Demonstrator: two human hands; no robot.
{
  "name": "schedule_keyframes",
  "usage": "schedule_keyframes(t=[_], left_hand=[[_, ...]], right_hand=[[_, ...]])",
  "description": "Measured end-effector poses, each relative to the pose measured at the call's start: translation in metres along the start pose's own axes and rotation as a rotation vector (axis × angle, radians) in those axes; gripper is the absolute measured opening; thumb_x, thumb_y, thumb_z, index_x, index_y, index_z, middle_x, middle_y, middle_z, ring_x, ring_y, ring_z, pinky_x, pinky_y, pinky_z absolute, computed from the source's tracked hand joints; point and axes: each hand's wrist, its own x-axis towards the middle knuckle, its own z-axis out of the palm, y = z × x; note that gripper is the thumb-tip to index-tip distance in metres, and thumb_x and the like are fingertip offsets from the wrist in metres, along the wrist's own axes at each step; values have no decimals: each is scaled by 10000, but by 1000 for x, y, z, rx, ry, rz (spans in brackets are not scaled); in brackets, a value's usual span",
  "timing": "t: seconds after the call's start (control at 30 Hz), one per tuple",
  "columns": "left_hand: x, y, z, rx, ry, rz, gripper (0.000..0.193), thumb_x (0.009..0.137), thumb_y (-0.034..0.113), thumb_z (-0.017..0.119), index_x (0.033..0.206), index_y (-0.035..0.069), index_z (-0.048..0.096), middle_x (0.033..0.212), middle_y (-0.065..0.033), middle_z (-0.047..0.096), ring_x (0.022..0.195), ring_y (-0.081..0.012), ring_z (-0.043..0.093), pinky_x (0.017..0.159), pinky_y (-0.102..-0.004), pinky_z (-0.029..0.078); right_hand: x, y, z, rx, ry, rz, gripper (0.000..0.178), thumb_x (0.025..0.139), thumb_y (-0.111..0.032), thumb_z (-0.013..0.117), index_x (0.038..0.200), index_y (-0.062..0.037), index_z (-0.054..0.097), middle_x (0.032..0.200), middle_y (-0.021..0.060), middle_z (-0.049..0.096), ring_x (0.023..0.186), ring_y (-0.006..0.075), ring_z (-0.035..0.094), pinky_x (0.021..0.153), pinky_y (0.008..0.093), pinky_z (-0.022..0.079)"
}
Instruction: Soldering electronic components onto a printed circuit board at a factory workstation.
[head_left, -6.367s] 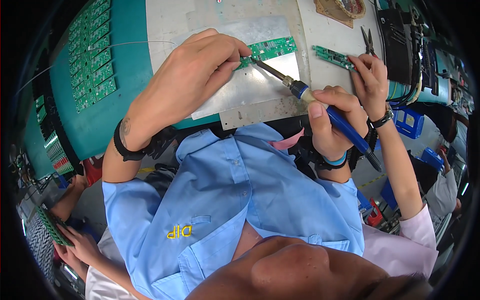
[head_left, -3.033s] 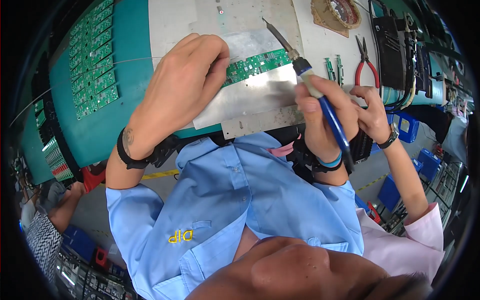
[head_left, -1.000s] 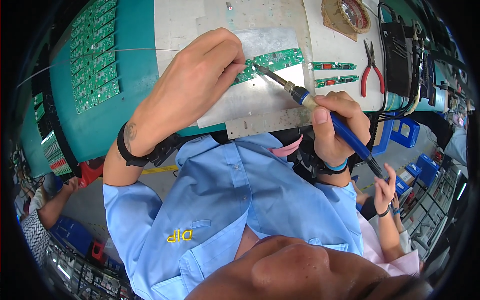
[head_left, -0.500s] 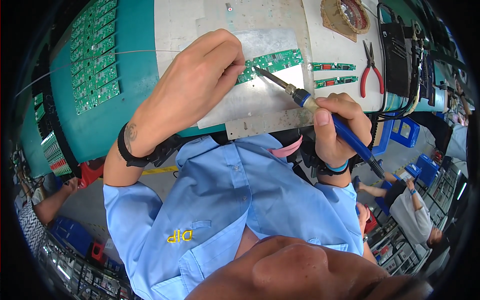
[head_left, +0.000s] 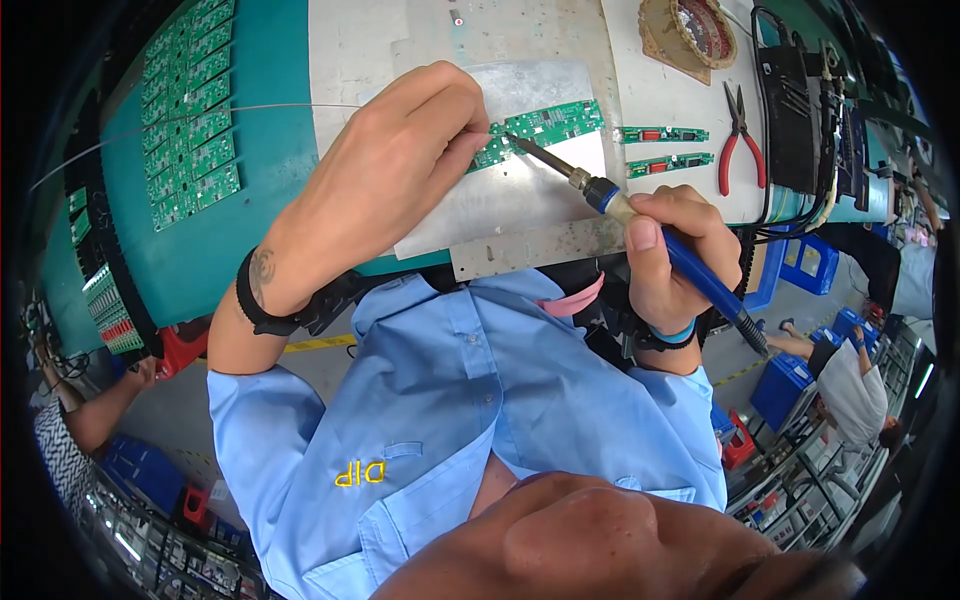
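Observation:
My left hand [head_left: 395, 150] is closed in a pinch on a thin solder wire [head_left: 290, 104], which trails off to the left. Its fingertips are at the left end of a green circuit board [head_left: 560, 122], and the wire's tip is hidden by them. The board lies on a shiny metal sheet [head_left: 440, 215]. In my right hand [head_left: 658, 280] is a blue-handled soldering iron [head_left: 690, 268], gripped like a pen. Its dark tip meets the board close to my left fingertips; whether it touches the wire I cannot tell.
Right of the sheet lie two narrow boards [head_left: 668, 134] with red parts, then red-handled pliers [head_left: 740, 150]. A round holder [head_left: 690, 35] and a black tool stand [head_left: 790, 120] with cables are beyond. Rows of green boards [head_left: 190, 120] cover the left mat. People stand behind on both sides.
Both hands, the iron and the board hold nearly the same place. In the right background, a person in a light top has shifted right and upward.

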Motion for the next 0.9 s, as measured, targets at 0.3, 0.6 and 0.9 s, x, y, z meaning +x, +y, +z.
schedule_keyframes(t=[0.3, 0.6, 0.9], left_hand=[[0, 0, -1, 15, -11, -10, 109, 856, -53, 671, 898, -19, 576, 943, -116, 596, 800, -302, 611, 691, -385, 515], [-1, 0, -2, -5, 2, -13, 112, 843, -72, 650, 892, -23, 562, 918, -129, 579, 808, -327, 602, 702, -407, 517], [1, -1, -1, 29, 39, 18, 125, 836, -69, 658, 899, -19, 563, 901, -130, 580, 826, -331, 601, 716, -413, 508]], right_hand=[[1, 1, 1, 6, -8, -8, 147, 879, -60, 740, 946, 45, 662, 752, 138, 685, 607, 167, 608, 570, 261, 459], [-1, -1, -3, -8, 47, 17, 183, 934, -96, 696, 969, 77, 647, 770, 130, 658, 647, 136, 566, 602, 250, 430], [29, 48, -24, -458, 256, -138, 195, 977, -68, 634, 1125, 58, 639, 1005, 157, 659, 715, 96, 578, 636, 222, 450]])
